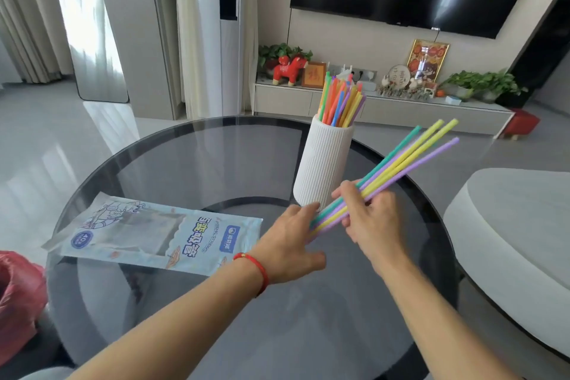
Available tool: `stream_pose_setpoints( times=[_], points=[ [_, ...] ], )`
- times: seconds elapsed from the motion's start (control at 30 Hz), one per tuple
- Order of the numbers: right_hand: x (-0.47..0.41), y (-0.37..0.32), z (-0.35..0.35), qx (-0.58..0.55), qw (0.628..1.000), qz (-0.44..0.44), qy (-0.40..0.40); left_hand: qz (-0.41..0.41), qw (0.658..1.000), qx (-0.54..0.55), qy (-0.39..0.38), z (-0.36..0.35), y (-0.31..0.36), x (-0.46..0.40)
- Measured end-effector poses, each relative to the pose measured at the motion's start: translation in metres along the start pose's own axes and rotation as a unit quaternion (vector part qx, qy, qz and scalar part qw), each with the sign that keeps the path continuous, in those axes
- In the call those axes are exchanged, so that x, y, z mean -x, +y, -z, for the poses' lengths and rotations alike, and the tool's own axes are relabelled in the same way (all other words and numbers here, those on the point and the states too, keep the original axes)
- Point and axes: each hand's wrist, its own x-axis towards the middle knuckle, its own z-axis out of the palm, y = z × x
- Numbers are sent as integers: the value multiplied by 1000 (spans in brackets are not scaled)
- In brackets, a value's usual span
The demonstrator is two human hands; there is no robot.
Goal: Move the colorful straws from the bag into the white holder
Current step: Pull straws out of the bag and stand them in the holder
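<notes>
Pastel plastic straws (398,163), clasped in both hands (368,219), are slanted up-right, just beside the ribbed white holder (324,163).

Round table (191,163) with a dark, see-through glass top and a darker rim. A flat, pale blue printed bag (160,236) lies near the left edge, its long side running toward the centre. A white ribbed holder (324,166) stands upright toward the far right edge, filled with colourful straws (340,102) that lean out of its mouth.
</notes>
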Motion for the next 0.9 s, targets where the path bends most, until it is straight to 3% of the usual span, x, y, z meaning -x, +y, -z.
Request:
stream_pose_setpoints(
  times=[0.1, 0.2, 0.33, 0.9],
  points=[
    [-6, -3, 13, 65, 993, 96, -2, -10, 999, -2, 44, 24, -27, 19],
    [-10, -2, 8, 148, 980, 130, -18, 32, 995, -45, 86, 38, -51, 30],
    [-10, 1, -5, 198, 972, 89, -88, 72, 993, -44, 84, 36, -58, 32],
    [2, 28, -9, 128, 985, 19, -118, 70, 992, -70, 74, 26, -62, 35]
  ],
)
